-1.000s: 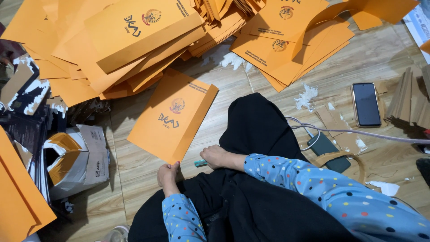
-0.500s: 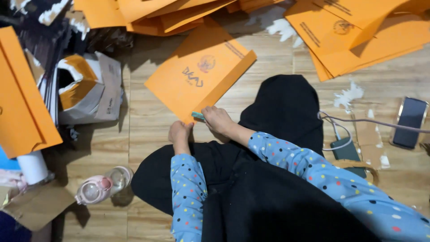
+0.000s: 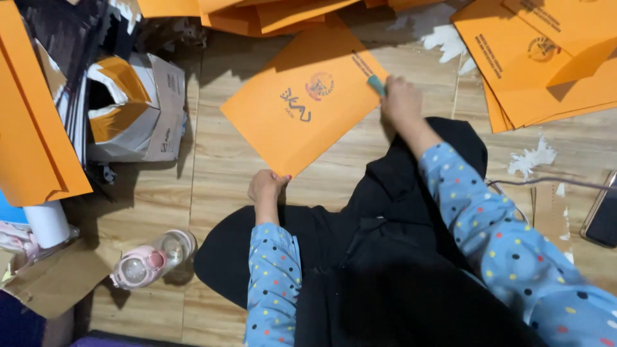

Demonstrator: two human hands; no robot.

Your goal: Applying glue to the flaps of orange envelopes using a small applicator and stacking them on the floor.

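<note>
We press a large orange envelope [image 3: 302,103] flat on the wooden floor [image 3: 212,186] and work along its right edge with a small tool.

Heaps of the same orange envelopes [image 3: 546,58] fan out across the top and right of the floor, and another stack [image 3: 32,128] lies at the far left beside a torn cardboard box [image 3: 144,109]. The envelope we work on lies tilted just in front of our dark lap [image 3: 360,257], apart from the heaps. Our right hand [image 3: 402,103] rests on its right edge, fingers curled tight around a small teal tool [image 3: 376,85] whose tip touches the paper. Our left hand [image 3: 267,187] pins the lower corner, fingers bent down onto it, gripping nothing that we can see. A clear bottle with a pink cap [image 3: 151,260] lies on its side at lower left, and a dark phone [image 3: 604,212] sits at the right edge.
</note>
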